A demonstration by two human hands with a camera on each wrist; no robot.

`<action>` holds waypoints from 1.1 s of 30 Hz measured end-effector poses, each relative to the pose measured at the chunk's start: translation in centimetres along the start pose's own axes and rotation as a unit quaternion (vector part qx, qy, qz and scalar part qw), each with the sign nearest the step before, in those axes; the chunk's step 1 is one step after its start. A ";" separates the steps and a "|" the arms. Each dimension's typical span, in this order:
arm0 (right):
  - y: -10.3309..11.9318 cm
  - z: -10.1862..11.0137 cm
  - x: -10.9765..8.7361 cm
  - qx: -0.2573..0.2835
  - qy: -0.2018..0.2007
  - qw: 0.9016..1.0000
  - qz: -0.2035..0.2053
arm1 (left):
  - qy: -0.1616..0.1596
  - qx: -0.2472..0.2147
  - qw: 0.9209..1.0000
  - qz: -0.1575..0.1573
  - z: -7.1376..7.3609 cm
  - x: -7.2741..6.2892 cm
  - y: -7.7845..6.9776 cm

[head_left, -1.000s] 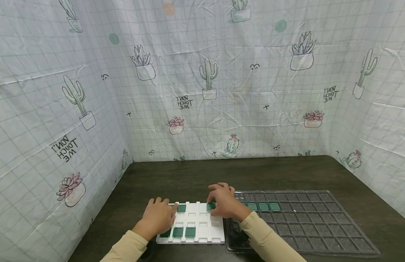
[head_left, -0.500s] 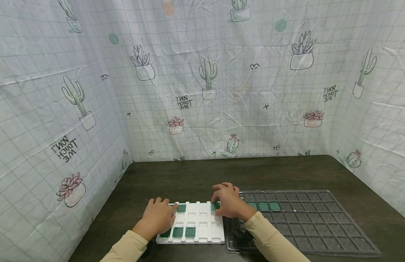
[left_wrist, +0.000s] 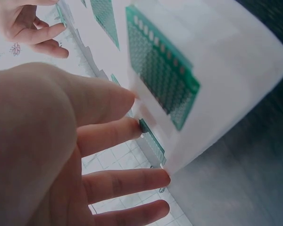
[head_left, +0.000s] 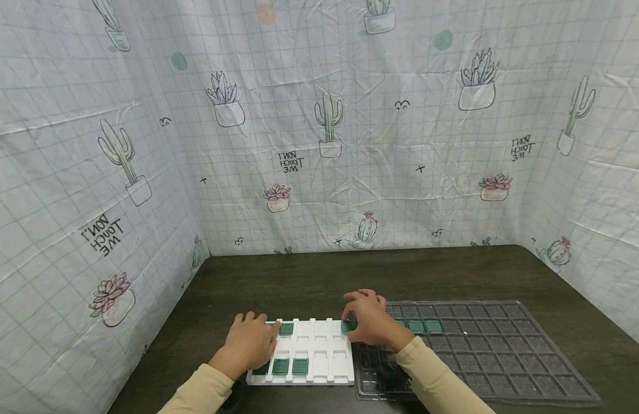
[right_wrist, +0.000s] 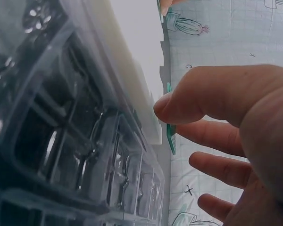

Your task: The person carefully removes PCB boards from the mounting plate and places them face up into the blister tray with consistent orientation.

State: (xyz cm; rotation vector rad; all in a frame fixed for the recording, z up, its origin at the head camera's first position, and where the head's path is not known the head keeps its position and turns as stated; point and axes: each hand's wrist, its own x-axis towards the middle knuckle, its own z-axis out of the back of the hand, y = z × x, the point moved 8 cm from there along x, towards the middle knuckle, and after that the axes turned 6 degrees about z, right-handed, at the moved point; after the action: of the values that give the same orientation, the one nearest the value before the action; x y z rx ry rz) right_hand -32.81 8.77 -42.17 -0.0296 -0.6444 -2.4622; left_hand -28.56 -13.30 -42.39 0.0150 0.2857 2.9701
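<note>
My right hand point(head_left: 370, 319) pinches a small green perforated circuit board point(head_left: 347, 326) between thumb and index finger, over the far right corner of the white slotted tray point(head_left: 323, 345). The right wrist view shows this circuit board point(right_wrist: 171, 139) on edge behind the thumb, the other fingers spread. My left hand point(head_left: 249, 343) rests at the white tray's left end with its fingers fairly straight. In the left wrist view its index fingertip touches a circuit board point(left_wrist: 152, 141) at the tray's far edge. Several more boards sit in the white tray, including a near-row board point(left_wrist: 162, 70).
A clear plastic compartment tray point(head_left: 485, 351) lies right against the white tray, partly under my right forearm. Green boards point(head_left: 415, 326) fill a few of its far-row compartments. Both trays lie on a dark wooden table point(head_left: 299, 282), with a patterned curtain point(head_left: 381, 172) around it.
My right hand has slid a little to the right with the circuit board, along the white tray's far edge toward the plastic tray. My left hand has stayed in place.
</note>
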 end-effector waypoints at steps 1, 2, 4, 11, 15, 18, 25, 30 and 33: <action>-0.1 0.0 -0.1 0.000 -0.001 1.000 0.000 | 0.001 0.000 1.000 0.000 0.0 0.0 0.0; -0.1 0.1 -0.1 -0.001 -0.001 1.000 0.001 | 0.002 -0.001 1.000 -0.001 0.0 0.0 0.0; -0.2 0.3 -0.3 -0.005 -0.004 1.000 0.003 | 0.003 -0.003 1.000 -0.002 0.0 0.0 0.0; -0.6 1.1 -1.0 -0.001 -0.013 1.000 0.010 | -0.003 -0.005 1.000 -0.004 0.2 -0.1 0.1; -1.1 1.4 -1.4 -0.006 -0.014 1.000 0.003 | -0.003 -0.005 1.000 -0.003 0.2 -0.1 0.1; -1.6 1.5 -1.6 -0.005 -0.015 1.000 0.000 | -0.003 -0.008 1.000 -0.004 0.3 -0.2 0.1; -2.5 1.8 -2.0 -0.014 -0.013 1.000 -0.016 | -0.005 -0.013 1.000 -0.004 0.5 -0.3 0.0; -2.8 2.0 -2.4 -0.015 -0.016 1.000 -0.017 | -0.006 -0.012 1.000 -0.005 0.4 -0.3 0.0; -3.0 2.1 -2.7 -0.015 -0.015 1.000 -0.020 | -0.009 -0.010 1.000 -0.007 0.3 -0.2 0.0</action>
State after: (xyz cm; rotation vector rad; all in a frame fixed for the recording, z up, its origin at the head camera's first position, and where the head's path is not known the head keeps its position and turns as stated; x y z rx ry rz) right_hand -32.50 13.28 -42.02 -0.0651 -0.6271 -2.5139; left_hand -28.32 -13.31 -42.03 0.0373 0.2527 2.9569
